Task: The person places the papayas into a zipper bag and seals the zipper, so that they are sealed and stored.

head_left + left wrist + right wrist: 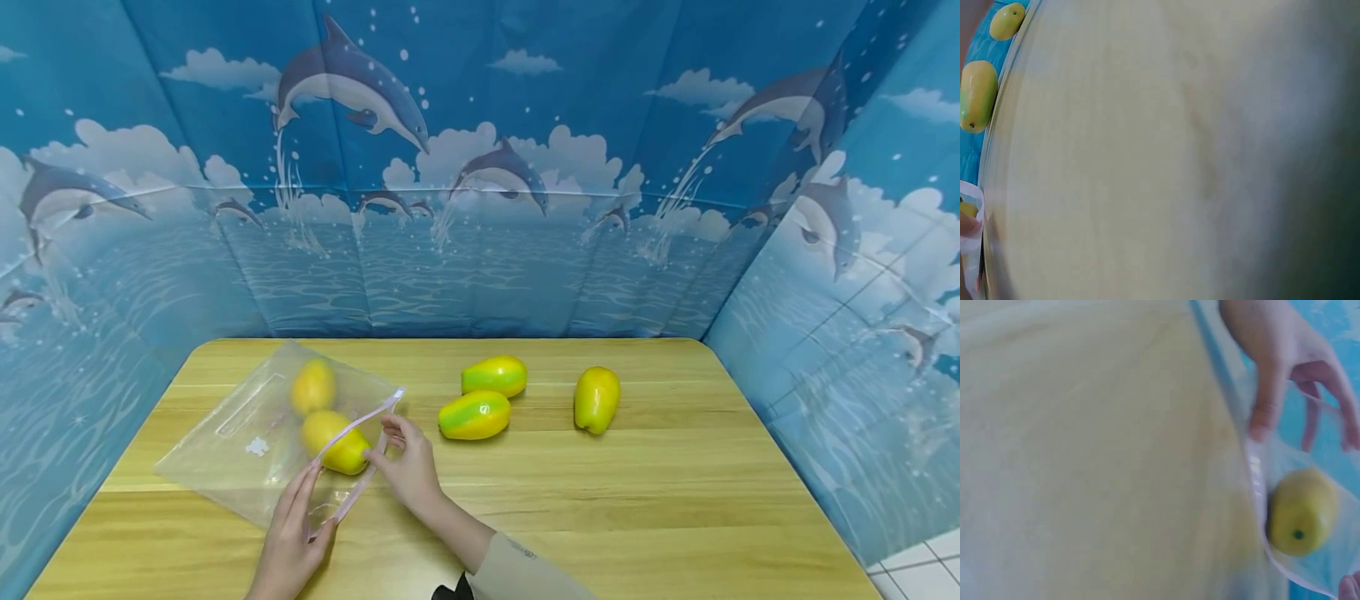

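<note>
A clear zip bag [255, 417] with a pale purple zip edge lies on the left part of the table, its mouth facing right and toward me. Two yellow papayas are inside: one papaya [313, 387] deeper in, another papaya [333, 437] with its stem end at the mouth. My left hand [292, 525] holds the mouth apart, thumb at the near edge and fingers at the far one. With curled fingers my right hand [411, 471] grips the near edge beside that stem end. The right wrist view shows the left thumb [1265, 406] along the zip edge.
On the wooden table [637, 508], two yellow-green papayas lie side by side past the right hand: a far papaya [495, 377] and a nearer papaya [474, 416]. Farther right sits another papaya [597, 400]. A blue dolphin-print curtain [487, 267] hangs behind the table.
</note>
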A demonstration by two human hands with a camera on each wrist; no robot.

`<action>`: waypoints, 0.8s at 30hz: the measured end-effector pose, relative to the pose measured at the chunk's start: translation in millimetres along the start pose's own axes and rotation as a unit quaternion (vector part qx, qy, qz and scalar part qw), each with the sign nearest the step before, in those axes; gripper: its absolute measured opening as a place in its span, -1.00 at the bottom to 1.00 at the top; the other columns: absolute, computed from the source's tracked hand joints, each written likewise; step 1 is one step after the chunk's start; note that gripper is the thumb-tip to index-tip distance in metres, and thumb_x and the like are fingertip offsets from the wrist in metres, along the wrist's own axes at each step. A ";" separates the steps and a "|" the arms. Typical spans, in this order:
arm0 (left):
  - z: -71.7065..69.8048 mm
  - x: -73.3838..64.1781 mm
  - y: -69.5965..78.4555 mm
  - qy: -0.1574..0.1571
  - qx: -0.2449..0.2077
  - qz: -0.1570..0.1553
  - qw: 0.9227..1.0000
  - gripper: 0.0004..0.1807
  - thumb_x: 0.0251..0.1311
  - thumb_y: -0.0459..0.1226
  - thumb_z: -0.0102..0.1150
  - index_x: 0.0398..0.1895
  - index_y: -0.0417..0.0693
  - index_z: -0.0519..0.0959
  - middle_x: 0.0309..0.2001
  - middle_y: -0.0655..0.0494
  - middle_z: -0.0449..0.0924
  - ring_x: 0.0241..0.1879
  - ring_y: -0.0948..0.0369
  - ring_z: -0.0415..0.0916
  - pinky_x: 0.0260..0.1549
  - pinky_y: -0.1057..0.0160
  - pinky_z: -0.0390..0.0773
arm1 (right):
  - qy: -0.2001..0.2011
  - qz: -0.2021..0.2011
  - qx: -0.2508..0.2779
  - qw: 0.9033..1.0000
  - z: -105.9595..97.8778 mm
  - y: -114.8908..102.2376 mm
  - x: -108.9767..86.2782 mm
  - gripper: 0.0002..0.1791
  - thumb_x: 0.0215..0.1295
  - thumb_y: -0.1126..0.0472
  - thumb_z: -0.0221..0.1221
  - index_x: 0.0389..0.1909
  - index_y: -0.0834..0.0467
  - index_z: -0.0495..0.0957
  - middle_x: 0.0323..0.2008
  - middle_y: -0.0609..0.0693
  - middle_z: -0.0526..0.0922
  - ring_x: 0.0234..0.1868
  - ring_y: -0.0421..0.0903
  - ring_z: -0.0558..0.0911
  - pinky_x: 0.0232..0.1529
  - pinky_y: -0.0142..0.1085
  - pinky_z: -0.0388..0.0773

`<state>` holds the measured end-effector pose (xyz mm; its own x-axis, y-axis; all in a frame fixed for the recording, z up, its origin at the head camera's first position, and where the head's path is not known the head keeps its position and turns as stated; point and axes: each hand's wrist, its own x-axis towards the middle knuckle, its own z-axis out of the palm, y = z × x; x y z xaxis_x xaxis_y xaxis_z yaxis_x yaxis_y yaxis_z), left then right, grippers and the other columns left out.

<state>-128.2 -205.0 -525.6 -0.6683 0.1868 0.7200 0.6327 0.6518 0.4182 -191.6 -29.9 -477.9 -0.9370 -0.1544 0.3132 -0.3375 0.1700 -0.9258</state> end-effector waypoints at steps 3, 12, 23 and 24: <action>-0.3 -0.1 0.0 0.000 -0.004 -0.004 1.000 -0.19 -0.24 -0.35 0.09 0.21 -0.54 0.16 0.21 -0.33 0.20 0.32 0.34 -0.05 0.32 0.46 -0.04 | 0.022 -0.013 0.001 1.000 -11.3 -7.3 1.0 -0.50 0.07 0.36 0.26 0.06 0.36 0.36 0.00 0.22 0.47 0.02 0.12 0.48 0.07 -0.21 0.50; 1.8 -0.7 -0.7 0.014 -0.005 -0.013 1.000 -0.21 -0.09 -0.24 0.07 0.23 -0.52 0.16 0.19 -0.36 0.21 0.32 0.36 -0.04 0.32 0.45 -0.03 | 0.146 -0.066 0.017 0.987 -62.4 -42.3 2.0 -0.52 0.01 0.53 0.22 0.00 0.46 0.36 -0.03 0.27 0.47 0.00 0.17 0.46 0.06 -0.02 0.46; 2.8 -1.5 0.0 0.033 0.002 -0.007 0.999 -0.20 0.23 0.09 -0.15 0.22 -0.51 0.19 0.15 -0.35 0.25 0.31 0.35 0.01 0.31 0.45 0.01 | 0.281 -0.082 -0.061 0.954 -130.0 -2.9 11.1 -0.51 0.05 0.46 0.24 0.05 0.41 0.36 0.00 0.30 0.43 0.05 0.20 0.40 0.12 0.02 0.38; 3.0 -1.4 0.2 0.032 -0.001 -0.007 0.999 -0.20 0.23 0.07 -0.13 0.22 -0.51 0.18 0.16 -0.35 0.24 0.31 0.35 0.01 0.31 0.45 0.01 | 0.294 -0.081 -0.071 0.950 -136.3 4.6 11.7 -0.49 0.05 0.45 0.25 0.06 0.40 0.36 0.01 0.29 0.43 0.05 0.18 0.40 0.12 0.01 0.38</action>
<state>-128.3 -203.0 -528.1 -0.6502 0.1304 0.7485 0.6247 0.6525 0.4290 -216.3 101.7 -449.6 -0.7450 0.3739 0.5524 -0.4516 0.3267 -0.8302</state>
